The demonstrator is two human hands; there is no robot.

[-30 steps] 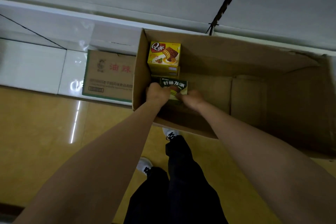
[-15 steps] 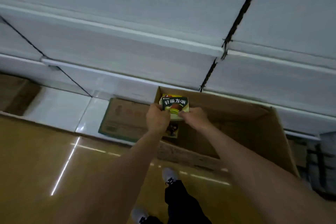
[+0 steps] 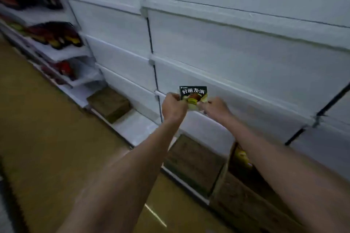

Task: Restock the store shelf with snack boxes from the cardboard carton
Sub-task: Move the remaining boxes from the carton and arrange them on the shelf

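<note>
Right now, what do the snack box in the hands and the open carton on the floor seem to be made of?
Snack box: probably thin paperboard with a glossy coat, judging by its crisp edges and sharp colour printing. Open carton: likely plain brown corrugated cardboard, matte, with a thick upright wall; blur hides any fluting.

One snack box (image 3: 193,94), two hands (image 3: 173,107), three cartons (image 3: 108,103).

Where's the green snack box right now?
Head view, centre: the green snack box is held up between the left hand and right hand, before the white shelf, above the open carton.
</note>
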